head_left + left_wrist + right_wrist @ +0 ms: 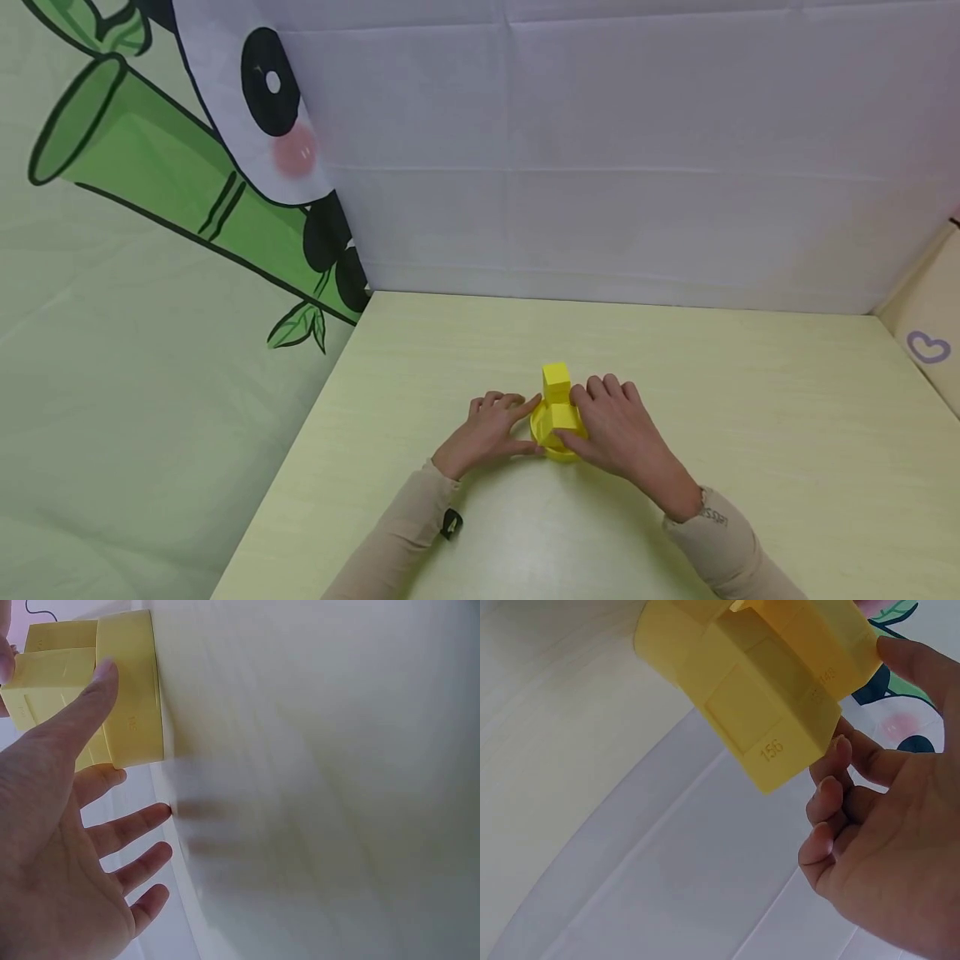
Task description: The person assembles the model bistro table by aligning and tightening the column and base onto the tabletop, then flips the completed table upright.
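Observation:
On the table stands a yellow plastic piece with a round base (536,427) and block-shaped parts. In the head view, one block (557,379) rises at the far side and another block (564,416) sits nearer. My left hand (489,432) holds the round base from the left, thumb and index finger against its side (135,690). From the right, my right hand (617,429) pinches the nearer block between thumb and index finger. In the right wrist view, a block marked 156 (761,712) stands beside the pinched block (847,664); the other right fingers curl below.
The pale table (712,400) reaches back to a white cloth wall (637,167). A green printed cloth (135,375) hangs along the left side. At the right edge is a cream panel with a heart drawing (928,347). A small black item (452,524) lies by the left sleeve.

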Action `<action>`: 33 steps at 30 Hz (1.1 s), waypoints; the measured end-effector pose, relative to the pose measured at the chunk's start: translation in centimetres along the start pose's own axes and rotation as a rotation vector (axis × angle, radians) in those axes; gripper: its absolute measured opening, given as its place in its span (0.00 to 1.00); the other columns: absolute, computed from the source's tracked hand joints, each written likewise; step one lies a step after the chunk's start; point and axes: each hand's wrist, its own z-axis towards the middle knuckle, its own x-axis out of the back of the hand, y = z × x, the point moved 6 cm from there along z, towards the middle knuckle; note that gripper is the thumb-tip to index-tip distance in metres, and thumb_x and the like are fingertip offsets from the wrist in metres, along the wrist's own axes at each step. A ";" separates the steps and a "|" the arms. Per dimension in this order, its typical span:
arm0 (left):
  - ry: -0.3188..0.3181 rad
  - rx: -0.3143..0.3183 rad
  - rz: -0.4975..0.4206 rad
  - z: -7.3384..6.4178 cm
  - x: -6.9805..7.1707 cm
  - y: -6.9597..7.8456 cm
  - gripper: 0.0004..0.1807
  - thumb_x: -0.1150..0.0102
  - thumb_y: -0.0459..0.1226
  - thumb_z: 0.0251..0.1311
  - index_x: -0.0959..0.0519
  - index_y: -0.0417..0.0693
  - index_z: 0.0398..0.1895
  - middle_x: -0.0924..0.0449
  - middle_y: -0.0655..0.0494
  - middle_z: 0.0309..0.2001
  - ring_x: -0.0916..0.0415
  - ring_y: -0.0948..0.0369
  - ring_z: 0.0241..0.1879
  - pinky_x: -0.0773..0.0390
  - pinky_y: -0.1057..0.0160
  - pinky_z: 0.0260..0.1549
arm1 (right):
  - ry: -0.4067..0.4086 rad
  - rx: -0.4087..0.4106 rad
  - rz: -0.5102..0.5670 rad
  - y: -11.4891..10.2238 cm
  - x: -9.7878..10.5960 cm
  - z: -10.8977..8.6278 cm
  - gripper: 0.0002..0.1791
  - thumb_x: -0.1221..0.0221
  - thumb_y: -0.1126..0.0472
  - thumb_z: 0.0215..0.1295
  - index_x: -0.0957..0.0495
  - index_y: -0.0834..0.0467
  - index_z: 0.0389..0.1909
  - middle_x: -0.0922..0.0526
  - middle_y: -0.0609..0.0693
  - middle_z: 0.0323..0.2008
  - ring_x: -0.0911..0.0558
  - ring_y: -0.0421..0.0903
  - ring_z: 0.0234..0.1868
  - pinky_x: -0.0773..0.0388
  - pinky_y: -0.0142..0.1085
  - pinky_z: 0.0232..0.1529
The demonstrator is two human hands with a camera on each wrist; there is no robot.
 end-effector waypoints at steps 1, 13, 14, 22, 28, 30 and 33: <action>0.000 0.000 -0.002 0.0 0.0 0.0 0.47 0.33 0.64 0.60 0.34 0.56 0.79 0.27 0.47 0.68 0.34 0.46 0.65 0.39 0.43 0.61 | 0.001 -0.001 -0.001 0.0 0.0 0.0 0.29 0.28 0.40 0.59 0.22 0.62 0.42 0.25 0.54 0.34 0.30 0.53 0.37 0.30 0.48 0.40; 0.006 -0.001 -0.002 0.2 0.0 0.1 0.47 0.33 0.63 0.61 0.35 0.56 0.80 0.27 0.47 0.68 0.34 0.46 0.64 0.39 0.44 0.61 | -0.017 0.013 0.042 -0.3 0.3 -0.1 0.27 0.28 0.39 0.58 0.23 0.59 0.34 0.30 0.50 0.29 0.32 0.51 0.35 0.33 0.47 0.40; 0.007 -0.001 -0.003 0.2 0.0 0.1 0.47 0.33 0.63 0.61 0.35 0.56 0.80 0.27 0.47 0.68 0.34 0.46 0.64 0.39 0.43 0.61 | -0.020 0.015 0.053 -0.4 0.3 -0.1 0.27 0.28 0.39 0.58 0.23 0.59 0.33 0.30 0.49 0.29 0.32 0.51 0.35 0.33 0.47 0.40; 0.010 0.000 0.007 0.3 -0.1 0.1 0.47 0.32 0.62 0.60 0.34 0.56 0.79 0.27 0.47 0.68 0.34 0.46 0.65 0.39 0.43 0.60 | -0.008 0.093 0.109 -0.6 0.5 -0.1 0.24 0.29 0.46 0.57 0.19 0.57 0.47 0.30 0.47 0.33 0.34 0.48 0.37 0.35 0.47 0.43; 0.006 0.008 0.017 0.4 -0.1 0.2 0.46 0.31 0.60 0.61 0.34 0.56 0.79 0.27 0.46 0.68 0.34 0.45 0.65 0.39 0.43 0.61 | 0.030 0.112 0.094 -0.9 0.4 0.1 0.28 0.26 0.40 0.56 0.21 0.58 0.42 0.29 0.49 0.31 0.32 0.51 0.37 0.34 0.49 0.42; 0.005 0.008 0.018 0.4 -0.1 0.2 0.46 0.31 0.60 0.61 0.34 0.56 0.80 0.27 0.46 0.68 0.34 0.45 0.65 0.39 0.43 0.61 | 0.027 0.100 0.087 -1.0 0.4 0.1 0.27 0.27 0.40 0.57 0.21 0.58 0.42 0.29 0.49 0.32 0.32 0.51 0.37 0.34 0.49 0.42; 0.008 0.009 0.022 0.4 -0.1 0.2 0.46 0.31 0.60 0.61 0.34 0.57 0.79 0.26 0.46 0.68 0.34 0.45 0.64 0.38 0.43 0.61 | 0.027 0.093 0.073 -1.1 0.4 0.2 0.26 0.27 0.42 0.58 0.21 0.59 0.41 0.28 0.50 0.32 0.31 0.52 0.37 0.34 0.49 0.42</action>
